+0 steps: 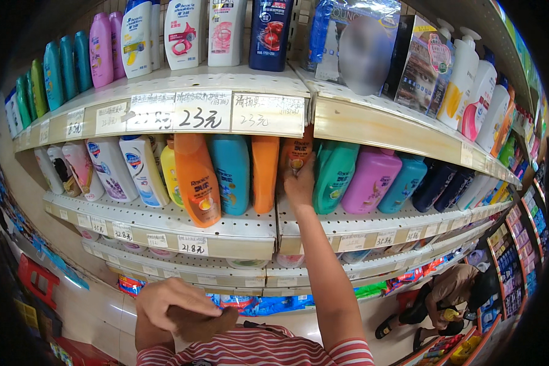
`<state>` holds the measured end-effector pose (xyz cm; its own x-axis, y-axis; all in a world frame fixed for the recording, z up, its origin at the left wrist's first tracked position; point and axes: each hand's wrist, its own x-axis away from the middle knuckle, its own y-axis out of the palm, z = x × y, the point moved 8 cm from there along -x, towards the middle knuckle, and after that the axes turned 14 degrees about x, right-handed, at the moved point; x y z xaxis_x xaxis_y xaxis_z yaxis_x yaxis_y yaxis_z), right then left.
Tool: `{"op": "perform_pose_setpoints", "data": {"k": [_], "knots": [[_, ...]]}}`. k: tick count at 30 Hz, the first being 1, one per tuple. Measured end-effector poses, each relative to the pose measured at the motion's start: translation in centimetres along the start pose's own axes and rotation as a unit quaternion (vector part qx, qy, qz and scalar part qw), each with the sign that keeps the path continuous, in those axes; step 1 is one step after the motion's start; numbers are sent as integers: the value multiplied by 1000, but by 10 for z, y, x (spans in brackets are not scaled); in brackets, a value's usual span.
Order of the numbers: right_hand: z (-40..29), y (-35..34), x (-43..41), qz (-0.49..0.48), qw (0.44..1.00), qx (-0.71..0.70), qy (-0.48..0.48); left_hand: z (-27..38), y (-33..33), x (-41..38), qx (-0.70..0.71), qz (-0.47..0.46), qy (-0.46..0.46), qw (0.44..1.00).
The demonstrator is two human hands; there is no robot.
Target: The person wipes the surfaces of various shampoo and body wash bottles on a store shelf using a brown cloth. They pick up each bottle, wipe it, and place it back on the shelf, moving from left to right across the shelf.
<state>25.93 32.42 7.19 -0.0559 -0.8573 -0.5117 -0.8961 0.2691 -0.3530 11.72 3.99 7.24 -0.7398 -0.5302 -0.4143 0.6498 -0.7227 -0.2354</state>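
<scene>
My right hand reaches onto the middle shelf, its fingers around the lower part of an orange-brown Rejoice bottle that stands back under the upper shelf. A green Rejoice bottle is just right of this hand. To its left is an orange bottle, then a teal Rejoice bottle. Another orange Rejoice bottle leans near the shelf's front edge. Low in front of my striped shirt, my left hand holds a bunched brown cloth.
The upper shelf overhangs the middle shelf; both carry handwritten price labels. Shampoo bottles and boxed goods line the upper one. A crouching person handles something yellow at the lower right. A red stool is at the left.
</scene>
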Motion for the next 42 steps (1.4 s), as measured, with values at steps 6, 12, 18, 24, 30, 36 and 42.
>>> {"op": "perform_pose_setpoints", "data": {"k": [6,12,18,24,30,36,42], "knots": [[13,-1,-21,107,993,25,-52,-42,2,1,33,60,-78,995],[15,-4,-19,104,991,78,22,-52,4,5,49,77,-102,991],[11,-12,-13,134,984,118,27,-59,3,8,43,70,-121,989],[10,-11,-9,132,983,117,47,-62,0,5,16,81,-107,991],[64,12,-30,109,989,-50,83,-68,3,7,17,77,-114,990],[26,-1,-16,125,992,2,7,-69,2,9,17,87,-107,990],[-1,-18,9,163,983,84,29,-71,2,11,13,90,-103,991]]}}
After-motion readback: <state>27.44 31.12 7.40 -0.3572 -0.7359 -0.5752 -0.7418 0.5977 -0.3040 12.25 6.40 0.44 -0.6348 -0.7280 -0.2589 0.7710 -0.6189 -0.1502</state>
